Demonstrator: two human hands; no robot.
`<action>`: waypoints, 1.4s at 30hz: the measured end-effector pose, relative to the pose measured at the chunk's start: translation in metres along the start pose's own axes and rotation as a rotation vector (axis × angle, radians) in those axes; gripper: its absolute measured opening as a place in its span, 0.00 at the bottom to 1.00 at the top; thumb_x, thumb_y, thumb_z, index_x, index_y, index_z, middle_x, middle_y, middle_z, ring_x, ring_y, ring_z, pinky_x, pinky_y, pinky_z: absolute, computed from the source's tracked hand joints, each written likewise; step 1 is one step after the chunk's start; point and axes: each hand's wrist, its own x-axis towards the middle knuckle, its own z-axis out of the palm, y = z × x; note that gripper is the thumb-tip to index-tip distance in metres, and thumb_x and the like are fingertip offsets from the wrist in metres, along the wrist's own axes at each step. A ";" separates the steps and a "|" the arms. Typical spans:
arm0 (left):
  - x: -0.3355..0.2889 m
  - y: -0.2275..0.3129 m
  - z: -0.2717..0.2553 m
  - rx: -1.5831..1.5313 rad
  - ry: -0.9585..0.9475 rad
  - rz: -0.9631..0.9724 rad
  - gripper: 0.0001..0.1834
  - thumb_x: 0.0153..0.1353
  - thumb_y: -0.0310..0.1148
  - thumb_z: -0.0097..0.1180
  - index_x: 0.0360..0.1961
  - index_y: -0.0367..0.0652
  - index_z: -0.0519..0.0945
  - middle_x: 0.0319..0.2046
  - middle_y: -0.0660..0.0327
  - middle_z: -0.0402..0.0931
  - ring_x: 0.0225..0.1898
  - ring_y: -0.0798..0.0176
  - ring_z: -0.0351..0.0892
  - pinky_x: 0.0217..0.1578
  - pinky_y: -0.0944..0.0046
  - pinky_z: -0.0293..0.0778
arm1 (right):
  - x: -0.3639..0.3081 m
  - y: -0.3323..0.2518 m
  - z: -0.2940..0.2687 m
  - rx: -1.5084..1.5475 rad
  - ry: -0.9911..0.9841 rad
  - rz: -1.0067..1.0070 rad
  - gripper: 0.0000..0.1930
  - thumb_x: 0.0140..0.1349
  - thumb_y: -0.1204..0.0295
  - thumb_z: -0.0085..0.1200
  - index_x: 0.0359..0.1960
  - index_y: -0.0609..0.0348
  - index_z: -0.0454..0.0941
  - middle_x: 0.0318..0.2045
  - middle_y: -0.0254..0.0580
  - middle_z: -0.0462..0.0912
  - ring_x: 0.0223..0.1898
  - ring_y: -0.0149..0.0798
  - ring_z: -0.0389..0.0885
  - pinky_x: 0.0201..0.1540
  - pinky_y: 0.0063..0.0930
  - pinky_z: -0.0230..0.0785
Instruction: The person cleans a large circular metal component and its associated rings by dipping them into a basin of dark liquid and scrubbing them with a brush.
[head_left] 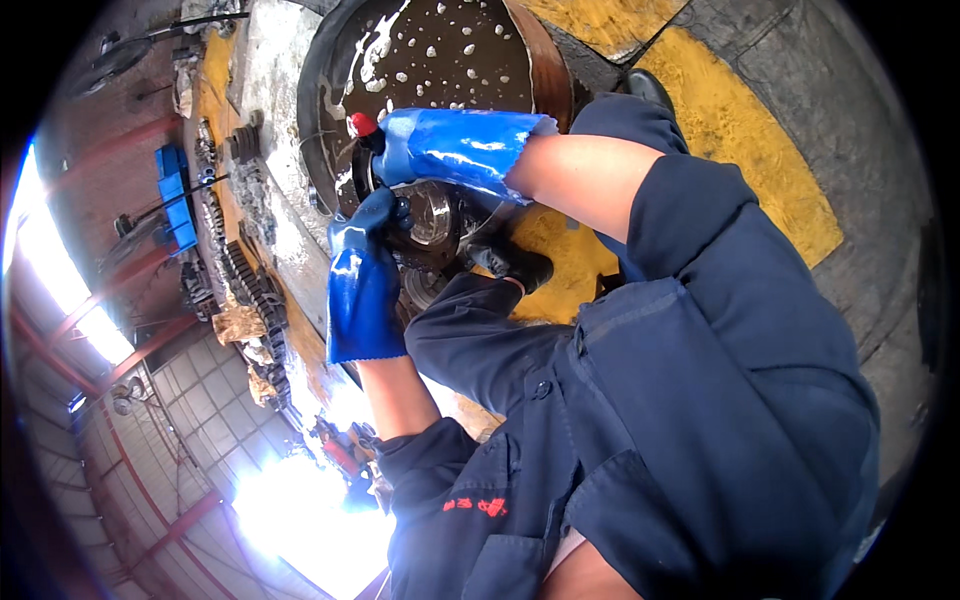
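Observation:
Both of my hands wear long, wet blue rubber gloves. My right hand (397, 150) is closed at the near side of a round basin (318, 95) of murky brown liquid with foam. Beside its fingers a red-tipped dark piece (362, 124) sticks out; its kind is unclear. Just below, my left hand (368, 222) is closed against a dark, oily metal part (408, 245), with a small black knob by the fingers. A shiny round piece (432, 215) shows between the hands and my legs. The gloves hide most of what both hands grip.
A grimy, wet bench top (285, 150) runs along the left, with a row of dark metal parts (245, 270) and a blue bin (176, 198) beyond it. My dark shoes (515, 262) stand near yellow floor paint (740, 140). Bright light glares at lower left.

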 end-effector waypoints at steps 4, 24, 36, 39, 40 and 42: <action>-0.018 -0.002 0.016 0.135 0.026 0.194 0.19 0.73 0.34 0.57 0.54 0.28 0.86 0.42 0.50 0.88 0.42 0.56 0.87 0.50 0.60 0.80 | -0.013 0.002 -0.007 -0.032 0.011 -0.095 0.21 0.60 0.58 0.62 0.45 0.62 0.90 0.40 0.59 0.91 0.43 0.57 0.92 0.46 0.46 0.82; -0.035 -0.014 0.056 0.048 0.225 0.154 0.17 0.71 0.36 0.61 0.45 0.28 0.88 0.35 0.58 0.87 0.35 0.63 0.83 0.41 0.61 0.76 | -0.010 0.010 0.000 -0.181 0.048 -0.170 0.16 0.60 0.61 0.62 0.45 0.53 0.92 0.39 0.53 0.92 0.42 0.58 0.91 0.46 0.49 0.83; -0.050 -0.018 0.030 0.442 0.122 0.351 0.18 0.71 0.17 0.48 0.53 0.35 0.88 0.44 0.44 0.89 0.44 0.50 0.89 0.48 0.53 0.83 | -0.014 0.008 0.002 -0.137 0.038 -0.344 0.17 0.57 0.61 0.61 0.42 0.56 0.91 0.37 0.54 0.91 0.42 0.58 0.91 0.46 0.49 0.82; -0.039 -0.024 0.030 0.463 0.091 0.304 0.16 0.75 0.22 0.49 0.51 0.34 0.89 0.44 0.47 0.90 0.44 0.53 0.90 0.48 0.55 0.82 | -0.020 0.018 -0.007 -0.112 0.031 -0.312 0.16 0.58 0.60 0.60 0.40 0.57 0.91 0.35 0.54 0.91 0.38 0.56 0.91 0.44 0.47 0.81; -0.041 -0.019 0.032 0.517 0.091 0.303 0.15 0.77 0.25 0.49 0.51 0.34 0.89 0.43 0.48 0.91 0.44 0.55 0.90 0.48 0.56 0.82 | -0.021 0.016 -0.011 -0.118 0.018 -0.316 0.16 0.59 0.61 0.60 0.40 0.58 0.91 0.34 0.54 0.91 0.37 0.56 0.91 0.44 0.47 0.81; -0.042 -0.016 0.037 0.496 0.085 0.251 0.16 0.78 0.27 0.49 0.50 0.33 0.89 0.43 0.50 0.91 0.43 0.57 0.89 0.47 0.58 0.82 | -0.030 0.016 -0.018 -0.113 0.006 -0.314 0.16 0.60 0.62 0.59 0.41 0.58 0.90 0.35 0.55 0.91 0.38 0.56 0.91 0.44 0.47 0.81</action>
